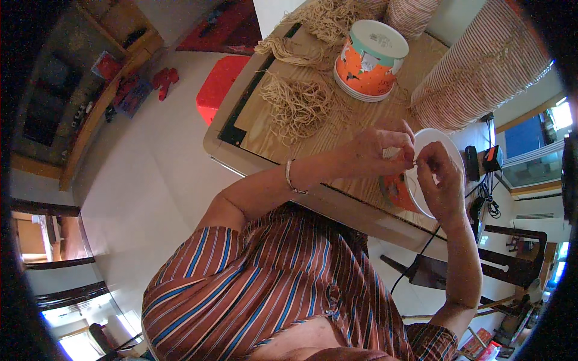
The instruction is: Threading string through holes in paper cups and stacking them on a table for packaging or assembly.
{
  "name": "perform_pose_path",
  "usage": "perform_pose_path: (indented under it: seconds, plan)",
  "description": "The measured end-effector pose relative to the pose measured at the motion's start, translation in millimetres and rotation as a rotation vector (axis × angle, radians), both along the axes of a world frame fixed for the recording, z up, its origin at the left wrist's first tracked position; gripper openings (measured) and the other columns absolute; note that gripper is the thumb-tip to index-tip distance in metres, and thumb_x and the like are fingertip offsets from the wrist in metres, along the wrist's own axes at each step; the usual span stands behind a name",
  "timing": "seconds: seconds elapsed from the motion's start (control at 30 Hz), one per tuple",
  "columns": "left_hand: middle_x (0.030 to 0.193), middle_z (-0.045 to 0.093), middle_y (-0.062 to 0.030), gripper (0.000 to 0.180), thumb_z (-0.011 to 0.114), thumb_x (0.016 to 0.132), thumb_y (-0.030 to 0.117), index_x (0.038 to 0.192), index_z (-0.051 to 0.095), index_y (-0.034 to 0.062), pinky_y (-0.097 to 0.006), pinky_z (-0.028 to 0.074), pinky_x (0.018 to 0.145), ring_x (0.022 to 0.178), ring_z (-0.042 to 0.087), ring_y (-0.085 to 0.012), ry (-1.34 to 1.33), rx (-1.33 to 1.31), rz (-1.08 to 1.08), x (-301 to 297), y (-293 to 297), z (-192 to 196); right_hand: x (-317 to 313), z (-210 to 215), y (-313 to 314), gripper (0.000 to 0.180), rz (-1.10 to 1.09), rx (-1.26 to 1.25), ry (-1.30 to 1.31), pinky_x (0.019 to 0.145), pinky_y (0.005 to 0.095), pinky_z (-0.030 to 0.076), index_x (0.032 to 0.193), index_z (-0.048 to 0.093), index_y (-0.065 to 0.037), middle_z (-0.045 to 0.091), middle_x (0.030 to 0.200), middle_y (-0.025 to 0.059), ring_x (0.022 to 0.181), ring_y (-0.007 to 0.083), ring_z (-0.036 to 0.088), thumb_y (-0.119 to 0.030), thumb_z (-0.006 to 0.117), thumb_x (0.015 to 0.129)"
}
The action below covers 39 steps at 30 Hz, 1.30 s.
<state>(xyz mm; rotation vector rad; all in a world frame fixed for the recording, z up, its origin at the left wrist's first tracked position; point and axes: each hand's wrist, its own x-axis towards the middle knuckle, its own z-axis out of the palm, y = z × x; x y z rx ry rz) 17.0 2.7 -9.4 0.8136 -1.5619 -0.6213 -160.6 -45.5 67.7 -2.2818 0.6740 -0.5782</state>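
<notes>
Pinched fingertips of both hands meet on a thin tan string point(414, 161): the left hand point(376, 153) and right hand point(439, 180) each hold it in a closed grip, just above a white-rimmed orange paper cup point(402, 194) at the wooden desk point(337, 129) edge. Loose tan string bundles point(296, 105) and an upturned stack of orange paper cups point(368, 60) lie farther back.

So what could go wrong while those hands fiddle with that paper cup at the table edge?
The cup sits partly past the table edge under the left hand and right hand, so it might slip off. The loose string bundles could tangle or get swept down by a forearm. The tall cup stack leans nearby and may topple if bumped.
</notes>
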Motion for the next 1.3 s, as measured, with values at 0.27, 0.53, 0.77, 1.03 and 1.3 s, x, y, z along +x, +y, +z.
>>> perform_pose_path:
  seconds: [0.27,0.53,0.77,1.03,1.3]
  plan:
    - [0.091,0.058,-0.0083,0.013,0.069,0.076,0.012,0.083,0.060,0.0063,-0.036,0.047,0.080,0.090,0.058,-0.0248,-0.002,-0.071,0.042,9,11,17,0,-4,5,0.007,0.030,-0.012,0.056,0.062,0.0298,0.047,0.088,0.052,-0.004,0.057,0.073,0.0116,0.065,0.0194,0.058,-0.001,0.055,0.082]
    - [0.095,0.058,-0.0097,0.017,0.069,0.077,0.015,0.088,0.061,0.0048,-0.037,0.044,0.084,0.095,0.056,-0.0259,-0.129,-0.160,0.085,8,4,-4,1,1,4,0.004,0.009,-0.045,0.035,0.056,0.0303,0.047,0.087,0.053,-0.003,0.057,0.070,0.0110,0.059,0.0170,0.057,-0.002,0.055,0.083]
    - [0.102,0.057,-0.0102,0.016,0.070,0.080,0.009,0.093,0.062,0.0039,-0.037,0.043,0.091,0.104,0.054,-0.0272,-0.187,-0.172,0.088,-1,3,-8,3,8,6,0.006,0.039,-0.061,0.090,0.054,0.0299,0.046,0.088,0.053,-0.004,0.060,0.071,0.0111,0.058,0.0155,0.056,-0.003,0.057,0.084]
    - [0.094,0.058,-0.0071,0.011,0.073,0.076,0.012,0.082,0.065,0.0067,-0.038,0.043,0.087,0.098,0.054,-0.0241,-0.051,-0.174,0.001,-2,0,-13,-8,37,-3,0.011,-0.007,0.058,0.266,0.062,0.0300,0.047,0.094,0.056,-0.002,0.059,0.075,0.0120,0.068,0.0174,0.058,-0.003,0.058,0.084]
    - [0.088,0.061,-0.0024,0.011,0.075,0.076,0.018,0.081,0.067,0.0114,-0.043,0.042,0.093,0.103,0.053,-0.0261,-0.212,-0.354,-0.008,9,-5,-6,-31,58,-16,0.002,0.050,-0.086,0.271,0.063,0.0306,0.047,0.078,0.058,0.001,0.058,0.073,0.0111,0.067,0.0214,0.057,0.000,0.060,0.078]
